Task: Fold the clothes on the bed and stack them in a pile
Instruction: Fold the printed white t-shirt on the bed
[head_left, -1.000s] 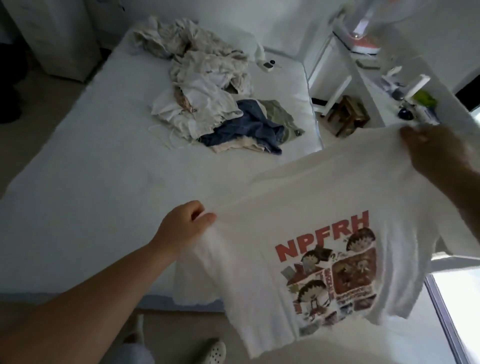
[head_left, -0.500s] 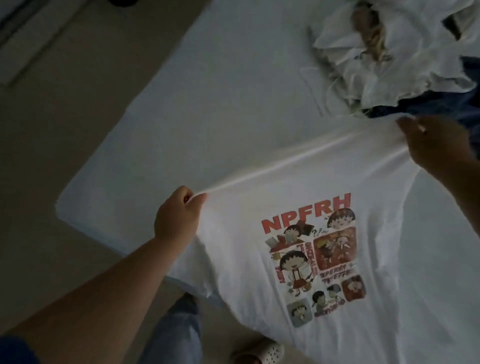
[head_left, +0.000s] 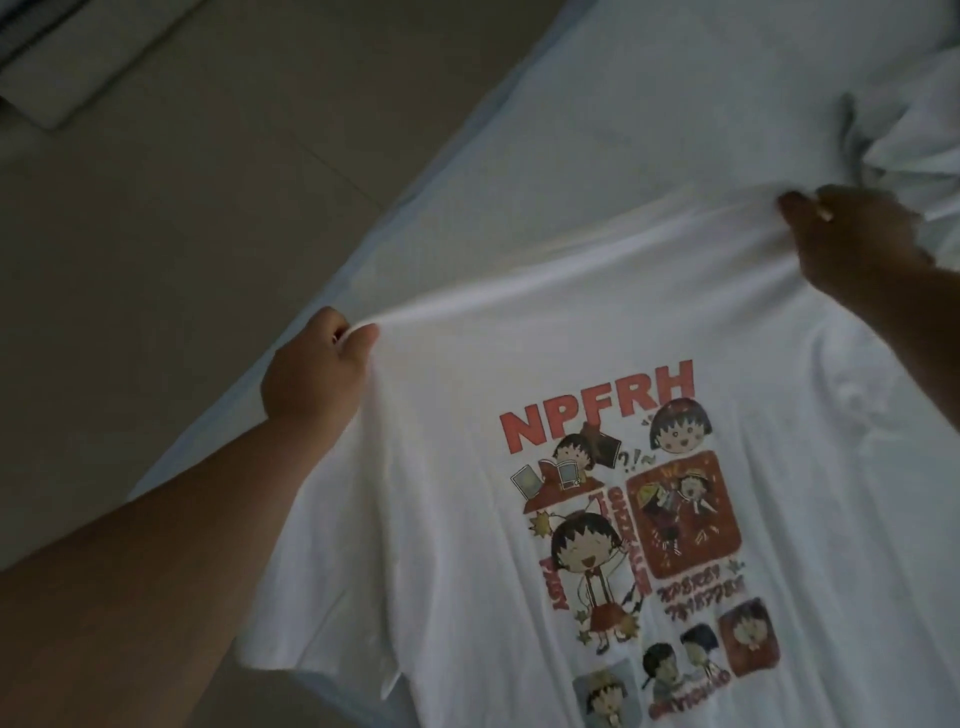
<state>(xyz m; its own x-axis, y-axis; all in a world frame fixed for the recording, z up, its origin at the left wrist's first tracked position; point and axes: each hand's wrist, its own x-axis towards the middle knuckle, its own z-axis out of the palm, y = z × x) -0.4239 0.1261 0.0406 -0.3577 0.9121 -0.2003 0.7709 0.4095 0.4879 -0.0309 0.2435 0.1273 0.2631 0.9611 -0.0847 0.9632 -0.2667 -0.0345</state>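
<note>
White cotton is bunched in both your fists: your left hand (head_left: 317, 366) pinches one shoulder of the T-shirt (head_left: 597, 519), thumb clamped over curled fingers, and your right hand (head_left: 857, 249) grips the other shoulder the same way. Between them the top edge runs taut, from your left hand up and away to your right. The body hangs from that edge back toward you, print facing up, so its long axis lies crosswise to the line between your hands. Beneath and beyond your hands lies the bed (head_left: 649, 114); I judge lowering it flat comes next. More crumpled clothes (head_left: 914, 119) sit just past your right hand.
</note>
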